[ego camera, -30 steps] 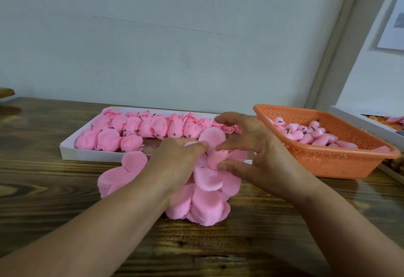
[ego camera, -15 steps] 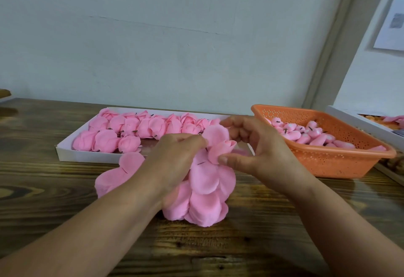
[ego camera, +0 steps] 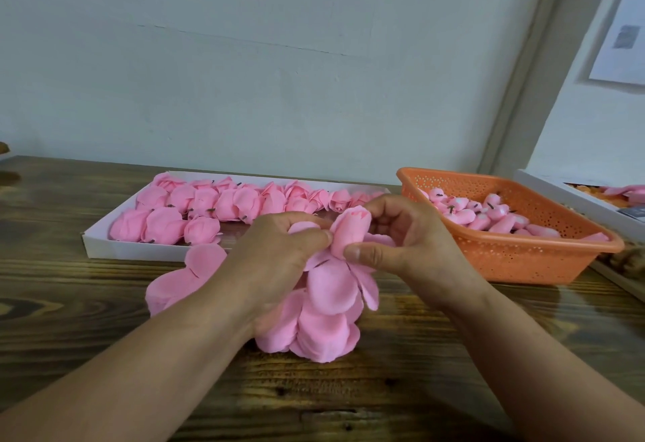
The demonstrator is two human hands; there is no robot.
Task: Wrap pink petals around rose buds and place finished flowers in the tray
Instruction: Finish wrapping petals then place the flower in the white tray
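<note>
Pile of pink petals (ego camera: 324, 330) in the middle of the wooden table (ego camera: 401, 389). Just above, left hand (ego camera: 279, 249) pinching petals, right hand (ego camera: 401, 242) grasping a rose bud (ego camera: 349, 232). Behind, white tray (ego camera: 139, 249) of finished flowers (ego camera: 216, 207); orange basket (ego camera: 523, 260) toward the right edge.

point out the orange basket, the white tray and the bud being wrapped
orange basket (ego camera: 516, 260), head view, on its perforated front wall
white tray (ego camera: 139, 249), head view, on its near wall
rose bud (ego camera: 350, 228), head view, on its wrapped body between both hands
</note>
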